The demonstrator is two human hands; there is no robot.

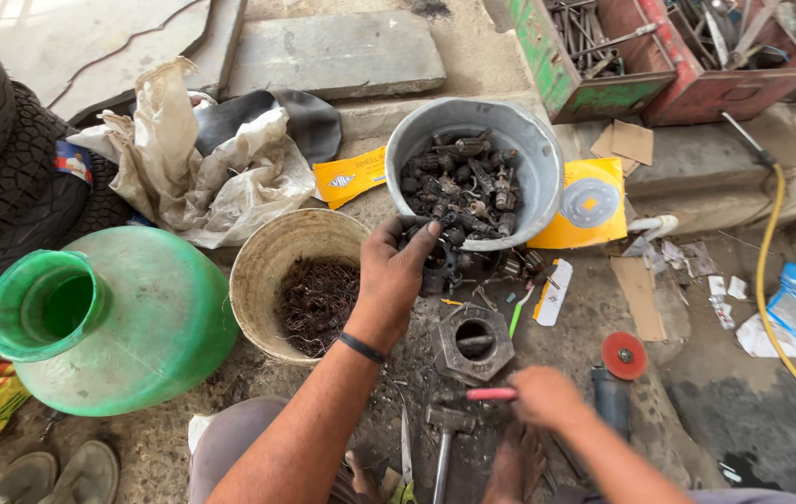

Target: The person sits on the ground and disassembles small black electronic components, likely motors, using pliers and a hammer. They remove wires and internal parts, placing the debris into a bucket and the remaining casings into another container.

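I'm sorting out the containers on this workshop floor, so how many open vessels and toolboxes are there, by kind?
Grey metal basin: 1
Cream bucket: 1
Green plastic pot: 1
Metal toolboxes, green and red: 2
Total: 5

Daylight, soft and even; sharp centre, warped edges.
Brightest glare on pale concrete (62,47) at top left; faint shadows under the metal bowl (524,140) and green jug (136,317). Wide-lens bending at frame edges. Forearms at the bottom edge slightly soft.
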